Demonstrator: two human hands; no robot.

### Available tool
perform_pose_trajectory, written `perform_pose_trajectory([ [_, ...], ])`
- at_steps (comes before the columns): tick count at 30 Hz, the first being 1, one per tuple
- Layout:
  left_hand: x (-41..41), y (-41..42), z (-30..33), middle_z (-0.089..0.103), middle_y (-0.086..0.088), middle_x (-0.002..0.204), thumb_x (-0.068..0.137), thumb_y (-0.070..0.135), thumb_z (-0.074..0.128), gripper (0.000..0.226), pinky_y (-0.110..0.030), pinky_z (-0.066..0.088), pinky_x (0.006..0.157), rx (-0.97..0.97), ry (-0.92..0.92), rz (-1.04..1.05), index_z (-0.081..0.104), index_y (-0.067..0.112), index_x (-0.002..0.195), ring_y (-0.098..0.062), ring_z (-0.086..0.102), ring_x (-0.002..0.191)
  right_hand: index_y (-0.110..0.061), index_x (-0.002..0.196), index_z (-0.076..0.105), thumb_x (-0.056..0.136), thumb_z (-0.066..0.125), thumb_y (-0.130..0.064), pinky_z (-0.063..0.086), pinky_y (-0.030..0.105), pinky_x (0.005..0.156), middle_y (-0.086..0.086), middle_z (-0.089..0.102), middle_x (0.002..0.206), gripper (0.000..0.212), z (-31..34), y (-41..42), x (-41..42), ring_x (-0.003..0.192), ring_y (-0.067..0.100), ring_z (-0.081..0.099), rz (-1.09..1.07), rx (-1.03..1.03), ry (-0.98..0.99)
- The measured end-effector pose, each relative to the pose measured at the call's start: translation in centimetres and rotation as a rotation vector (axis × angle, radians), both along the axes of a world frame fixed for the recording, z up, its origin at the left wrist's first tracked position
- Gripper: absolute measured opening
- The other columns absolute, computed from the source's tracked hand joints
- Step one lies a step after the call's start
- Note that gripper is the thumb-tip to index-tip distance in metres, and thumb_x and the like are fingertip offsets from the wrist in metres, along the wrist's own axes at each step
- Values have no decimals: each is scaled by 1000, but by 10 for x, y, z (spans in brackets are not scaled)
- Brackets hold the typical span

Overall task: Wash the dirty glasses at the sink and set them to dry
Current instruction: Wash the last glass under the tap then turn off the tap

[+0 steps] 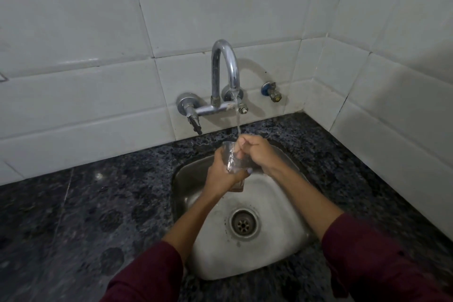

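Observation:
A clear drinking glass is held tilted over the steel sink, under the water that runs from the chrome tap. My left hand wraps around the glass from the left and below. My right hand is closed over the rim, with its fingers curled into the glass's mouth. The stream lands on my right fingers and the glass. A brownish patch shows at the glass's base. No other glass is in sight.
Dark speckled granite counter surrounds the sink on all sides. White tiled walls meet in a corner at the right. A small valve sticks out of the wall right of the tap. The drain sits open mid-basin.

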State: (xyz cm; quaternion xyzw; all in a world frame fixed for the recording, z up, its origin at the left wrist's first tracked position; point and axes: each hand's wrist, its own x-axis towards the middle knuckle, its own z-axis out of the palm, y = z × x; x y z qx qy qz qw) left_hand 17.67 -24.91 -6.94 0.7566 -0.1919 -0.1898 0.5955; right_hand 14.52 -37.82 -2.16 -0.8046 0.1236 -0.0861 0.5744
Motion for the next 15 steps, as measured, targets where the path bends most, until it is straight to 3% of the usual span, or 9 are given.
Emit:
perform_pose_trajectory([
  [3, 9, 9, 8, 65, -12, 103, 65, 25, 81, 70, -43, 58, 69, -301, 386, -226, 48, 18, 126, -33, 68, 81, -16, 66, 56, 98, 36, -10, 29, 26, 59, -3, 57, 58, 37, 0, -10, -5, 59, 12, 45, 80, 230, -38],
  [5, 9, 9, 15, 66, -14, 97, 69, 16, 76, 57, -45, 58, 65, -349, 460, -250, 52, 17, 120, -35, 67, 73, -15, 67, 54, 98, 35, -8, 26, 25, 55, -5, 56, 56, 37, 0, -11, -4, 58, 10, 43, 61, 267, -54],
  [8, 4, 1, 13, 64, -16, 109, 69, 15, 76, 59, -42, 58, 62, -278, 417, -130, 51, 18, 122, -35, 67, 78, -17, 66, 53, 98, 37, -10, 30, 20, 52, -1, 53, 60, 37, -3, -7, 1, 53, 5, 47, -22, 116, -14],
  [11, -1, -10, 3, 62, -10, 118, 68, 20, 80, 63, -39, 56, 78, -66, 189, 24, 46, 22, 121, -23, 64, 91, -19, 64, 53, 93, 41, -8, 39, 19, 53, -1, 55, 64, 33, -8, -2, 7, 60, 10, 53, -114, 0, 80],
  [15, 3, -17, -11, 58, -9, 129, 67, 42, 79, 88, -36, 49, 89, 336, 5, 34, 33, 19, 138, -30, 60, 112, -18, 81, 62, 88, 48, -8, 52, 34, 78, 6, 65, 95, 19, -17, 4, 12, 90, 22, 61, -80, -140, 275],
])
